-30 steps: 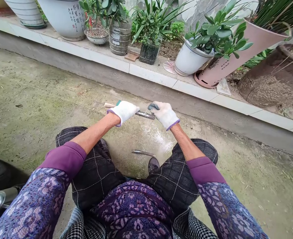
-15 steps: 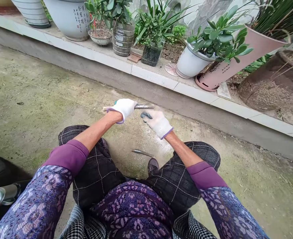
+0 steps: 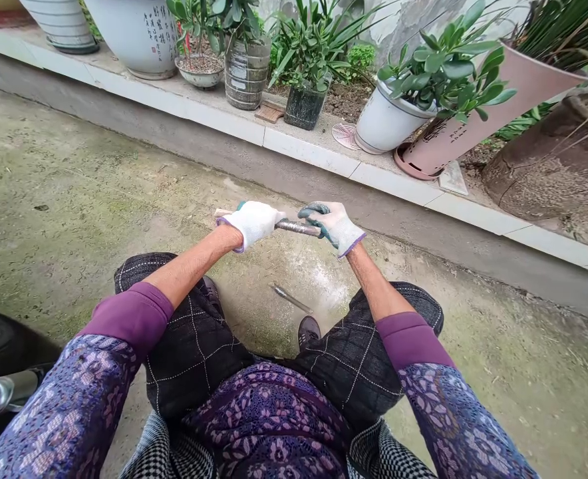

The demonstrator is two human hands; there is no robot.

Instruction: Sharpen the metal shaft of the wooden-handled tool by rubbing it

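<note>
My left hand (image 3: 257,223), in a white knit glove with green coating, is closed around a stick (image 3: 298,228). Its pale wooden end sticks out on the left. The right part is silvery and ridged, as if wound with wire. At the tip of that silvery part is my right hand (image 3: 334,225), gloved the same way, with thumb and fingers parted. The tip reaches the thumb side; whether it presses there I cannot tell. A second thin rod (image 3: 292,299), with a silvery end, lies on the ground below, between my shoes.
White powder marks the concrete ground (image 3: 324,283) under my hands. Ahead runs a tiled ledge (image 3: 304,150) with several potted plants, among them a white pot (image 3: 388,120) and a tilted pink pot (image 3: 493,110). A dark object with a metal cylinder (image 3: 7,392) stands at the left.
My right hand has moved up and right, and its fingers have spread apart at the stick's tip. The stick has tilted, its silvery end lower, while my left hand keeps hold.
</note>
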